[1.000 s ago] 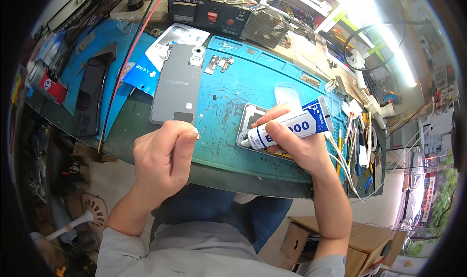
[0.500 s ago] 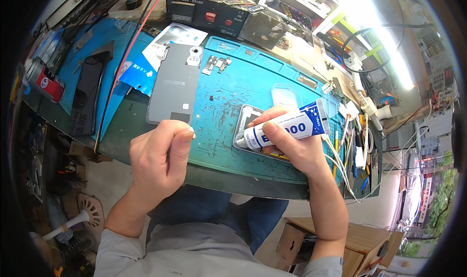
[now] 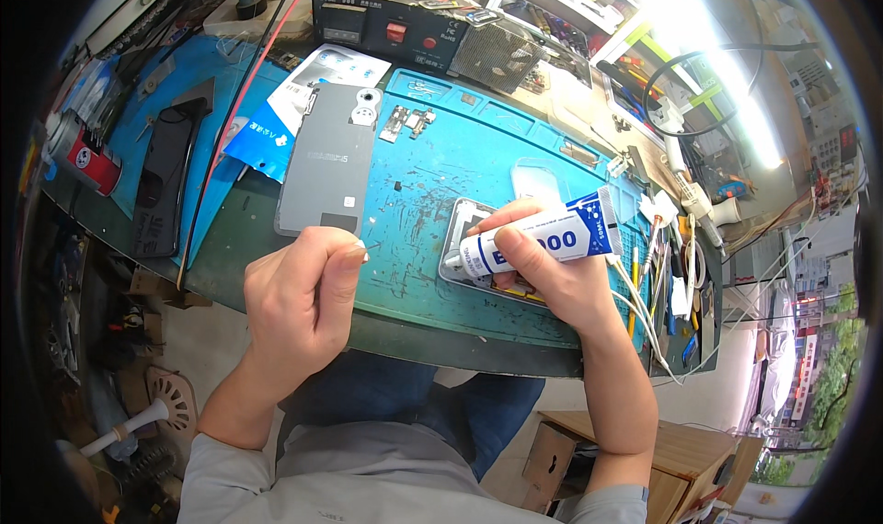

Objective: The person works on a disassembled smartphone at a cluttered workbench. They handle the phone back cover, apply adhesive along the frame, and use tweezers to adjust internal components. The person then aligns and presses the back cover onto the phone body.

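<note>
Clasping the tube (image 3: 558,237), the right hand (image 3: 563,285) is over the phone (image 3: 467,216). The left hand (image 3: 299,285) pinches a white bit (image 3: 364,252).

Tube (image 3: 563,239): smooth, glossy plastic | back panel (image 3: 324,176): matt, smooth | work mat (image 3: 414,276): scuffed, rubbery | cabinet (image 3: 676,441): wood

Left of the flat grey rectangular panel (image 3: 324,170) lies a black oblong phone (image 3: 170,176); right, the white-blue plastic tube (image 3: 558,241).

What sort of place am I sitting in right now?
Probably a phone repair bench, judging by the opened phone under your right hand, the grey phone back panel and the small circuit boards on the blue work mat.
</note>
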Demonstrator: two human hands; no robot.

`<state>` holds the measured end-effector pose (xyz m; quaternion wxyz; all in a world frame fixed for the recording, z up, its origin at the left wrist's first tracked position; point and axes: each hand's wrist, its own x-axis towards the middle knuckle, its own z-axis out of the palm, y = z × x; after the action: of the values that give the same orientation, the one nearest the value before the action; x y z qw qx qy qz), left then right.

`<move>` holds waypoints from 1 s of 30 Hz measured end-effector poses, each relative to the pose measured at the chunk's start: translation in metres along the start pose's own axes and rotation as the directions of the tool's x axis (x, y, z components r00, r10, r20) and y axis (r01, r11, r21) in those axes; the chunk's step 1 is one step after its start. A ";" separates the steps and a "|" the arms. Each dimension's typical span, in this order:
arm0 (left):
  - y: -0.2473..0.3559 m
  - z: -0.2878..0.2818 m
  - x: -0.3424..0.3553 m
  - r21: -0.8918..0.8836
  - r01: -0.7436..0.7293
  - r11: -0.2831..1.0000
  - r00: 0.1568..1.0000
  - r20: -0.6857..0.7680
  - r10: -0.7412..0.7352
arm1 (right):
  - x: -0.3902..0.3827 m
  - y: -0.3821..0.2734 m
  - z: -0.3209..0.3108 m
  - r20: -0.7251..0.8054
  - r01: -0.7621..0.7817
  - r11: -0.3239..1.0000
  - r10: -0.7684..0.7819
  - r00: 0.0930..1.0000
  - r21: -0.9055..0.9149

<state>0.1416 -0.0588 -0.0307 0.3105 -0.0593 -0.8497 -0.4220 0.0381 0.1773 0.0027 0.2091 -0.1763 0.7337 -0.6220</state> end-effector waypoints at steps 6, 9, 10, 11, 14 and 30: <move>0.000 0.000 0.000 0.006 -0.002 1.000 1.000 0.001 0.002 | 0.000 0.003 0.002 0.004 0.054 0.998 -0.054 0.999 -0.025; 0.000 0.000 0.000 0.007 0.000 1.000 1.000 0.002 0.000 | 0.000 0.003 0.003 0.005 0.075 0.996 -0.075 0.997 -0.049; 0.001 0.000 0.001 0.007 0.001 1.000 1.000 0.003 -0.001 | 0.000 0.002 0.002 0.002 0.074 0.996 -0.074 0.997 -0.051; 0.001 0.001 0.002 0.008 0.002 1.000 1.000 0.005 -0.002 | 0.000 0.002 0.002 -0.001 0.069 0.997 -0.069 0.998 -0.042; 0.001 0.001 0.001 0.010 0.000 1.000 1.000 0.005 0.000 | 0.000 0.002 0.002 -0.005 0.048 0.999 -0.048 0.999 -0.016; -0.002 0.005 0.000 -0.014 -0.018 1.000 0.999 -0.027 0.018 | 0.000 0.002 0.005 -0.049 0.069 0.998 -0.069 0.996 -0.006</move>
<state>0.1390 -0.0564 -0.0342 0.3251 -0.0636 -0.8419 -0.4261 0.0409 0.1730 -0.0002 0.1690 -0.1867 0.7334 -0.6315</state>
